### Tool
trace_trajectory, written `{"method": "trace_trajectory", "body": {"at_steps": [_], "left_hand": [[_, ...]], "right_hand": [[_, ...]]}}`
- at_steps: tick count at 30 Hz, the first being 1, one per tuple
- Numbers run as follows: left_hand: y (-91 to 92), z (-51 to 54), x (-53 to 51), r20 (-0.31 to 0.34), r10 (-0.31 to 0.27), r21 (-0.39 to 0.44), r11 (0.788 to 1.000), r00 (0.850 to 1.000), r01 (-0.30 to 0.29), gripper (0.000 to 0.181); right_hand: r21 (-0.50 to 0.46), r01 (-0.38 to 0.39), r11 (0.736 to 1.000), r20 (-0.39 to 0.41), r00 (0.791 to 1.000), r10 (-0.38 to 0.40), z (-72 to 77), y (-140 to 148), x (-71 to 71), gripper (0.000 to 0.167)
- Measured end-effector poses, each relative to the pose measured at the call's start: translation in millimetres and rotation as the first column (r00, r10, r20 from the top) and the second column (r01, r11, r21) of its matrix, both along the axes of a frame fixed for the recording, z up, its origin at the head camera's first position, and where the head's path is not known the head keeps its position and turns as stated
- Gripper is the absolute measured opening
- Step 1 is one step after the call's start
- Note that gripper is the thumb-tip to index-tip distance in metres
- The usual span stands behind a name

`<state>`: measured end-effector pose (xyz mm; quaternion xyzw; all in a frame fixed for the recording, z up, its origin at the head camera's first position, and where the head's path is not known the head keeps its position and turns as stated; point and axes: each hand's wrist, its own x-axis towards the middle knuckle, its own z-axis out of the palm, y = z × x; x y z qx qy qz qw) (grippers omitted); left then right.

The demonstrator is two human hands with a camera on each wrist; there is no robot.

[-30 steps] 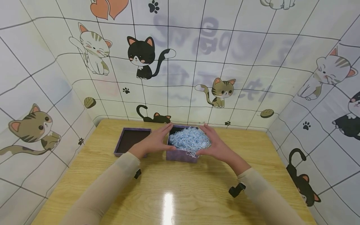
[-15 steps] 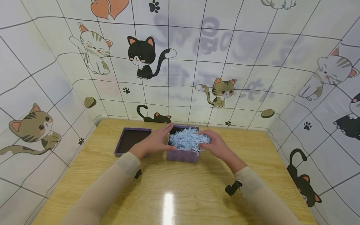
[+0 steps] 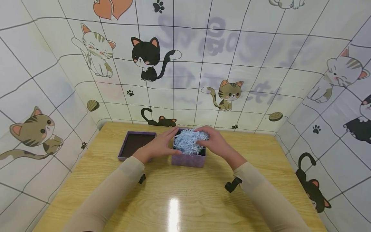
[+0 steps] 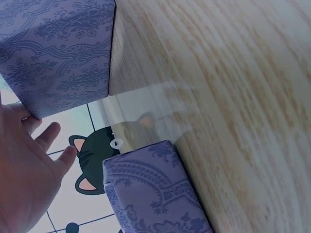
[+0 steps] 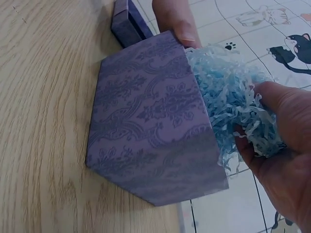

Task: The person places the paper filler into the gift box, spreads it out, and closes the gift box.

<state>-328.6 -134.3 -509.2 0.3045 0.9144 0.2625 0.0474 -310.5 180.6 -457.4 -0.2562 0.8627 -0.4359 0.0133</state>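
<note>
Your right hand (image 3: 214, 140) moved leftward, fingers gripping blue shredded paper (image 3: 187, 141); paper shifted along, seemed to sit more inside purple box (image 3: 189, 160), centre of frame. Your left hand (image 3: 157, 148) stayed at box's left side, fingers outstretched, touching it.

So the box (image 3: 188, 160) is a smallish purple one with a darker swirly, flowery print all over its sides and a dark inside. It's sitting upright on the table (image 3: 156, 206), top open, left hand (image 3: 157, 146) touching its left end. Shredded paper (image 3: 187, 141), pale blue and crinkly, is piled in a fluffy heap above the rim, a few strands poking out over the edge. The right hand (image 3: 215, 141) has the heap's right side pinched.
</note>
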Motion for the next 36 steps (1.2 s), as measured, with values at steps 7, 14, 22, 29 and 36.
{"method": "trace_trajectory", "body": {"at_steps": [7, 14, 22, 29, 36], "left_hand": [[-0.3, 0.9, -0.3, 0.017, 0.009, 0.002, 1.0, 1.0, -0.009, 0.127], [-1.0, 0.9, -0.9, 0.013, 0.012, -0.007, 1.0, 1.0, -0.012, 0.127], [-1.6, -1.0, -2.9, 0.009, -0.007, -0.002, 1.0, 1.0, 0.007, 0.126], [-0.9, 0.5, -2.3, 0.013, 0.0, -0.008, 1.0, 1.0, 0.0, 0.127], [0.2, -0.5, -1.9, 0.012, 0.005, -0.006, 1.0, 1.0, -0.005, 0.127]], "right_hand": [[0.058, -0.061, 0.996, 0.01, 0.998, 0.061, -0.2, -21.7, -7.5, 0.044], [0.167, -0.11, 0.98, -0.03, 0.993, 0.117, -7.3, -41.2, -20.0, 0.043], [0.39, -0.118, 0.913, -0.086, 0.983, 0.164, -15.6, -48.4, -21.6, 0.046], [0.351, -0.137, 0.926, -0.048, 0.985, 0.164, -6.4, -34.4, -17.2, 0.059], [0.199, -0.116, 0.973, -0.08, 0.988, 0.134, 3.3, -15.5, -11.2, 0.075]]}}
